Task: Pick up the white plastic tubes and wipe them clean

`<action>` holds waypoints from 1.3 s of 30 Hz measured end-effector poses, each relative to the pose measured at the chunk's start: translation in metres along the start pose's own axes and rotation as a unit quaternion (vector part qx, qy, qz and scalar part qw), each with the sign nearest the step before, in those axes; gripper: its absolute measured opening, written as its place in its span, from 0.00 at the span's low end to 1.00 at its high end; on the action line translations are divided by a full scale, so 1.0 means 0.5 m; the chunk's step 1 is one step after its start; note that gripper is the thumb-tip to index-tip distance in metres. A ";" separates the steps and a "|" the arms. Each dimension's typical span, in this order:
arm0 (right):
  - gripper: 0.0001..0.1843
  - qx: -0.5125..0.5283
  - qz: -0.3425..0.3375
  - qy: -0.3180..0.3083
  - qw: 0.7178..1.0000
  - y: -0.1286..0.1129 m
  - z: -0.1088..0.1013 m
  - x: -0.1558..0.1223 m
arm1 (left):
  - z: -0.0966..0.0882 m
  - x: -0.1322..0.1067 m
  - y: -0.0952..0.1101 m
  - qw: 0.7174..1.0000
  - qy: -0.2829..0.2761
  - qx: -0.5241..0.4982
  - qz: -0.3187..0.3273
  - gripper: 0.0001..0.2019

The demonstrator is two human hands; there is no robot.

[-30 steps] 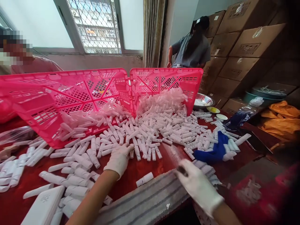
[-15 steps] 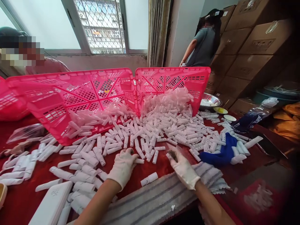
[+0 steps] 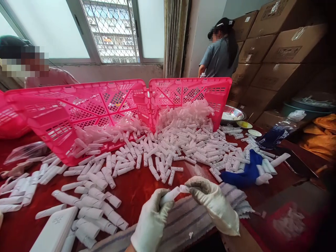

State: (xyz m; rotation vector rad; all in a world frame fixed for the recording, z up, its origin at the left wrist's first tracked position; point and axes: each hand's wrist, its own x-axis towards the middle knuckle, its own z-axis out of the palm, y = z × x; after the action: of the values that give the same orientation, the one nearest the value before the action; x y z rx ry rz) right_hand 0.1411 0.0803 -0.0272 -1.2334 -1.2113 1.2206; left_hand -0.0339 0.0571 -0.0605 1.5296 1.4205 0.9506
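Both my hands wear white gloves and meet over the near edge of the red table (image 3: 139,189). My left hand (image 3: 152,220) is closed round a small white tube (image 3: 170,196), held tilted. My right hand (image 3: 214,204) pinches the tube's upper end with its fingertips. Below them lies a grey striped towel (image 3: 183,220). Several white tubes (image 3: 183,147) are spread across the table and spill from two pink mesh baskets (image 3: 86,108) lying on their sides.
A blue glove (image 3: 245,173) lies among the tubes at right. A flat white case (image 3: 54,232) sits at near left. A metal bowl (image 3: 232,113) and small dishes stand behind. One person sits at far left, another stands by stacked cardboard boxes (image 3: 278,52).
My left hand drew back from the pile toward me with a tube. My right hand came in from the right and closed on the tube's end.
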 end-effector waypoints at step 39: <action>0.12 0.021 -0.031 -0.045 0.998 0.053 -0.037 -0.067 | 0.080 -0.020 0.058 0.950 -0.165 -0.235 -0.122 0.18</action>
State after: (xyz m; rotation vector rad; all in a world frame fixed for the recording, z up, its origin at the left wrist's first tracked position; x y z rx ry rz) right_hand 0.1599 0.0465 -0.0527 -1.1126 -1.2746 1.2603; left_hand 0.0133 0.0435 -0.0485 1.0670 1.0209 0.7680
